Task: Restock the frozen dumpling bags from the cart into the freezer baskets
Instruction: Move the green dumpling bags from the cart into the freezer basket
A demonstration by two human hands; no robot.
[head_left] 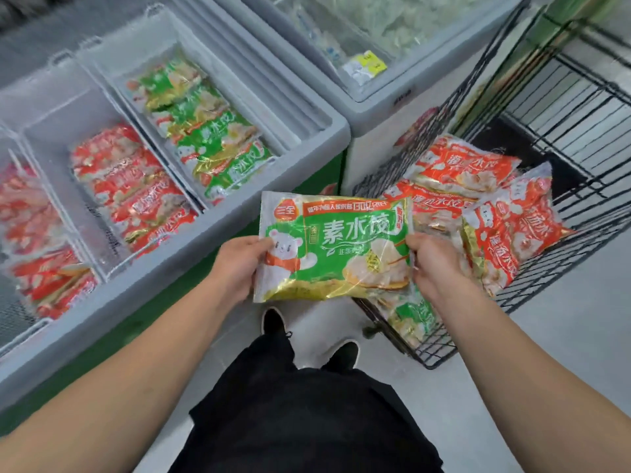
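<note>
Both grips grasp the green dumpling bag (pixel 336 247), left hand (pixel 239 264) at nine o'clock, right hand (pixel 432 264) at three. The cart (pixel 532 138) stands at two o'clock, the freezer (pixel 239 213) at ten.

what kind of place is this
Most likely a shop's frozen-food section: open chest freezers with baskets of matching dumpling bags, a wire cart of more bags, and both hands holding a green bag.
</note>
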